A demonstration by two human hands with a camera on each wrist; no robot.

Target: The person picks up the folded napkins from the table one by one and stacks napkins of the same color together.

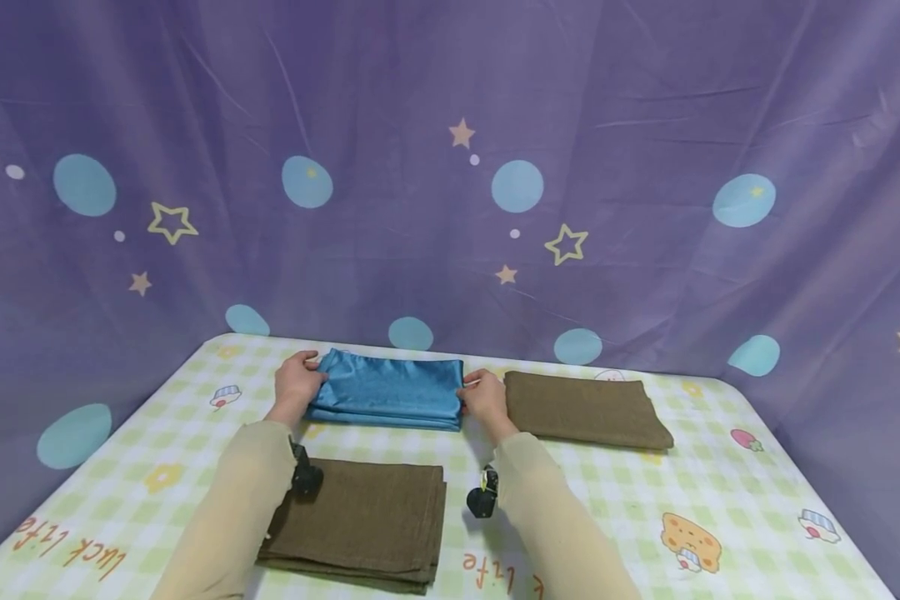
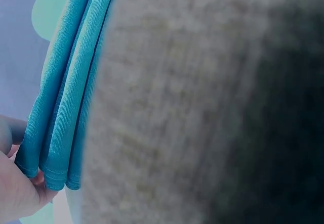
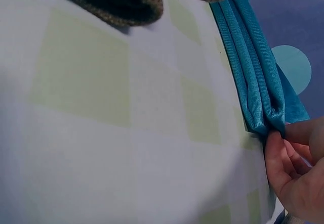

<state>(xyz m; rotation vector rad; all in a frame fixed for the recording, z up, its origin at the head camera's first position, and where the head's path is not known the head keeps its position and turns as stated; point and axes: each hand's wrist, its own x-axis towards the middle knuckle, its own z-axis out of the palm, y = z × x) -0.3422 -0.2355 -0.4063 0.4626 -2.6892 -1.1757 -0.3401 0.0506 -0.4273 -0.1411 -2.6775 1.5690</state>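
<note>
A folded blue cloth [image 1: 390, 388] lies near the table's back edge, its stacked layers showing along the front. At its left end my left hand [image 1: 298, 385] pinches the side; in the left wrist view that hand [image 2: 20, 183] has thumb and fingers around the corner of the blue layers [image 2: 66, 102]. My right hand [image 1: 486, 396] holds the right end. The right wrist view shows this hand [image 3: 298, 168] with thumb and fingertips pinching the corner of the blue folds [image 3: 255, 77].
One folded brown cloth [image 1: 585, 410] lies right of the blue one, close to my right hand. Another brown folded stack [image 1: 360, 517] sits at the front, partly under my left forearm. A purple curtain [image 1: 420, 275] stands behind the checked table [image 1: 720, 467].
</note>
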